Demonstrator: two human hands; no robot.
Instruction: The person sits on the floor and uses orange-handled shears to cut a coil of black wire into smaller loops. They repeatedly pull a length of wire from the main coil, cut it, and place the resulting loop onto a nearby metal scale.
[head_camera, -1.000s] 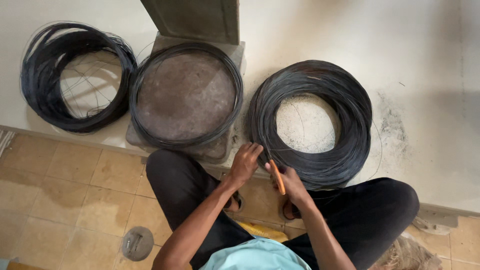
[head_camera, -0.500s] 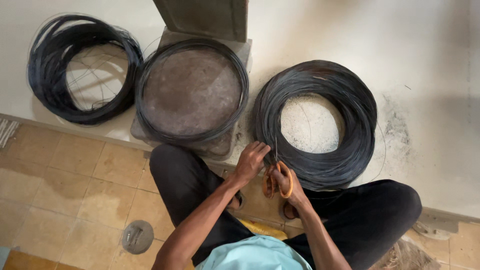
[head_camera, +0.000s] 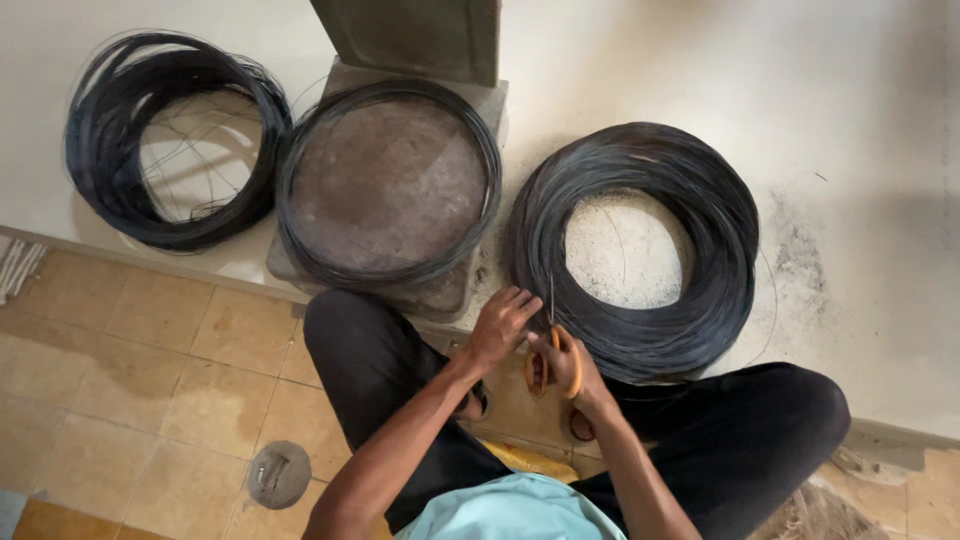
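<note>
- The left hand pinches a thin black wire strand that rises from the near rim of the large wire coil. Its grip is closed on the strand, apparently to keep it taut and steady for the blades.
- The right hand holds the orange-handled scissors, fingers through the loops. Its grip is closed on the handles; the blades point up at the strand just beside the left fingertips. Whether the blades are open or shut cannot be told.
- The large wire coil lies flat on the pale concrete floor, directly ahead of the crossed legs, so both hands reach its near rim without stretching.
- A thinner wire ring circles a round rusty plate on a stone block, just left of the large coil and apart from it.
- A looser wire coil lies further left, well apart from the hands, with stray strands across its centre.
- Edges: a low step separates the pale floor from the tan tile floor where the person sits. The stone block reaches to this step.
- Open room: bare floor extends right of and beyond the large coil. A round floor drain sits on the tiles, left of the knee.
</note>
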